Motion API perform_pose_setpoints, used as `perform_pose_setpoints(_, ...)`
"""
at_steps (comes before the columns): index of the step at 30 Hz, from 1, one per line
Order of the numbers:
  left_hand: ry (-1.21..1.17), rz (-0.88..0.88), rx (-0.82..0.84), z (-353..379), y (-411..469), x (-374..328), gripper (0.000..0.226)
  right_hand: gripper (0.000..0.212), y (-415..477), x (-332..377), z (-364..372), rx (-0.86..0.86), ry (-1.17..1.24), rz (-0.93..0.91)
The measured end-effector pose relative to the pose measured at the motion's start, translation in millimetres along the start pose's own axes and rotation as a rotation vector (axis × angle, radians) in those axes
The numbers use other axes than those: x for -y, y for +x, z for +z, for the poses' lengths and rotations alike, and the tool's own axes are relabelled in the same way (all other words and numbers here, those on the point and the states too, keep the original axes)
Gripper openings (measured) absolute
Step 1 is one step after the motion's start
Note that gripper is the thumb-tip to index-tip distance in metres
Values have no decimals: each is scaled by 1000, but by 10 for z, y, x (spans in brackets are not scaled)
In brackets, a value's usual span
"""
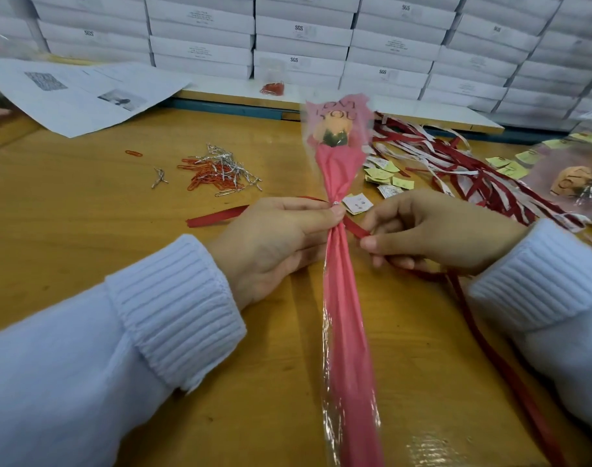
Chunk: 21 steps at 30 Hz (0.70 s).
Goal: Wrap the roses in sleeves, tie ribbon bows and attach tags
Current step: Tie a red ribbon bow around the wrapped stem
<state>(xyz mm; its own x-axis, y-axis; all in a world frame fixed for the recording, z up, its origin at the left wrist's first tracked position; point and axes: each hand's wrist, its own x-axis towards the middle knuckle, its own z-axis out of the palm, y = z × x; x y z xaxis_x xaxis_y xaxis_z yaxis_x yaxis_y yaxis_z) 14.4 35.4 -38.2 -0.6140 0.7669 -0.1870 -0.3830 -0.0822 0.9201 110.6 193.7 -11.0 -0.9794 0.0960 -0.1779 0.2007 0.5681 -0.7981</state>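
A peach rose (333,131) sits in a pink and clear sleeve (345,332) that runs from the table's middle toward me. My left hand (274,244) grips the sleeve at its narrow neck, where a silver twist tie shows. A red ribbon (217,215) passes behind the neck, with one end lying flat to the left. My right hand (432,232) pinches the ribbon's other part just right of the sleeve; that part trails down past my right sleeve. Small white and yellow tags (380,176) lie behind my hands.
Red paper clips and silver twist ties (220,170) are heaped at centre left. A pile of red and white ribbons (473,170) lies right, beside another wrapped rose (572,183). Printed sheets (82,92) lie far left. Stacked white boxes (301,38) wall the back.
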Motion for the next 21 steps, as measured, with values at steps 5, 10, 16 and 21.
perform_pose_setpoints(5,4,35,-91,-2,5,-9,4,23,-39,-89,-210,57,-59,135)
perform_pose_setpoints(10,-19,78,-230,-40,32,-29,6,39,-88,-145,-398,93,-191,263)
perform_pose_setpoints(16,-24,-2,27,17,-11,-8,6,24,-41,-95,-215,-92,-77,-31)
perform_pose_setpoints(21,-2,-52,249,34,-32,8,22,29,9,3,-9,-140,-92,-234)
